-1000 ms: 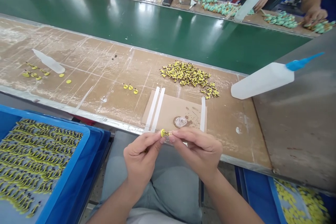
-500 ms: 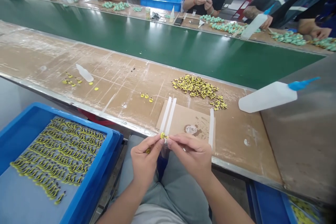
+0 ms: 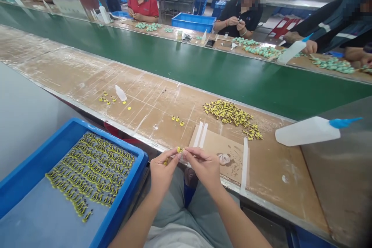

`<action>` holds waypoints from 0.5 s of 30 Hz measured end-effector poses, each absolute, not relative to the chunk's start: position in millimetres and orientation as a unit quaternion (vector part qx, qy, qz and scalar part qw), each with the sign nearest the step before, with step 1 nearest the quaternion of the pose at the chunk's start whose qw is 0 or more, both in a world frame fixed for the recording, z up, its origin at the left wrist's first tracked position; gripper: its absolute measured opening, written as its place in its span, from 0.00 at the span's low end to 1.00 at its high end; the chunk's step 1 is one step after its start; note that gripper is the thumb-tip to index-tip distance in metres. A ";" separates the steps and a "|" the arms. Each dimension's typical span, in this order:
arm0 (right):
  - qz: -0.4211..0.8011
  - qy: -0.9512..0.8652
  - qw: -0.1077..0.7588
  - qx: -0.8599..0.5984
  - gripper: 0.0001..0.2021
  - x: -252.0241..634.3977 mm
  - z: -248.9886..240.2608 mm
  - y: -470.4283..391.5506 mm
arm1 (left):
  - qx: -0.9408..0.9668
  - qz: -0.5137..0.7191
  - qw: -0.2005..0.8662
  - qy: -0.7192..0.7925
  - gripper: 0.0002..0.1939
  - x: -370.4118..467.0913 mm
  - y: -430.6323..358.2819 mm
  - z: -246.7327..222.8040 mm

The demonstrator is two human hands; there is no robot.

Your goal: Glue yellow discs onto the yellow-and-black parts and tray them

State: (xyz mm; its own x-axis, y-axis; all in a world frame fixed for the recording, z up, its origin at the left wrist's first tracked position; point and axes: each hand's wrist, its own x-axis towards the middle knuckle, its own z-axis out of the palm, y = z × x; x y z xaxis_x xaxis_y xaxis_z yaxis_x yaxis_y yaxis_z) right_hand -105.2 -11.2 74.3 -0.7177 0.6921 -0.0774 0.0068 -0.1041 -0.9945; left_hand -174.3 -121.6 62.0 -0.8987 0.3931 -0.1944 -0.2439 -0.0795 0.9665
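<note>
At the bench's front edge, my left hand (image 3: 163,170) pinches a small yellow-and-black figurine (image 3: 179,150) between thumb and fingertips. My right hand (image 3: 205,167) grips the same piece from the other side, its fingertips touching my left ones. A second yellow bit (image 3: 165,162) shows among the curled fingers of my left hand. Just beyond my right hand, a taped cardboard sheet (image 3: 213,139) bears a blob of clear glue (image 3: 224,158). Behind it lies a heap of small yellow-and-dark parts (image 3: 228,113). Three yellow pieces (image 3: 177,120) stand left of the cardboard.
A blue tray (image 3: 142,162) at lower left holds rows of yellow-and-black figurines (image 3: 93,168). A large white bottle (image 3: 306,131) leans at right by a metal panel (image 3: 345,166). A small bottle (image 3: 120,93) lies at left. Across the green belt (image 3: 162,58), co-workers handle mint-green pieces.
The view has swung left and up, so the bench and tray appear farther right and lower. Both hands still hold the figurine, drawn slightly closer together.
</note>
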 end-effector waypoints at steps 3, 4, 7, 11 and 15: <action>0.713 -0.586 0.241 -0.299 0.14 -115.4 69.9 -12.4 | 0.002 0.762 0.249 0.597 0.19 -182.3 -121.3 62.4; 0.706 -0.593 0.243 -0.301 0.15 -119.1 68.7 -12.0 | -0.021 0.776 0.265 0.572 0.20 -185.5 -121.5 62.5; 0.631 -0.665 0.258 -0.304 0.18 -133.0 65.4 -5.0 | -0.089 0.819 0.308 0.477 0.18 -198.2 -123.5 61.9; 0.538 -0.743 0.265 -0.298 0.17 -160.5 57.8 16.1 | -0.159 0.858 0.326 0.364 0.10 -217.9 -129.6 58.2; 0.436 -0.827 0.248 -0.253 0.11 -191.3 45.1 34.5 | -0.182 0.861 0.345 0.326 0.11 -228.4 -137.3 57.4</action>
State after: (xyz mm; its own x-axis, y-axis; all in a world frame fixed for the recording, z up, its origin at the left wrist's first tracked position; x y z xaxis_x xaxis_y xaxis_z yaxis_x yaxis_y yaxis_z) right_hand -191.3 34.5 45.1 -0.7488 0.6350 0.1899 0.2027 0.4921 -0.8466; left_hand -228.4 -137.3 57.4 -0.6958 0.4756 -0.5382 -0.7128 -0.5492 0.4362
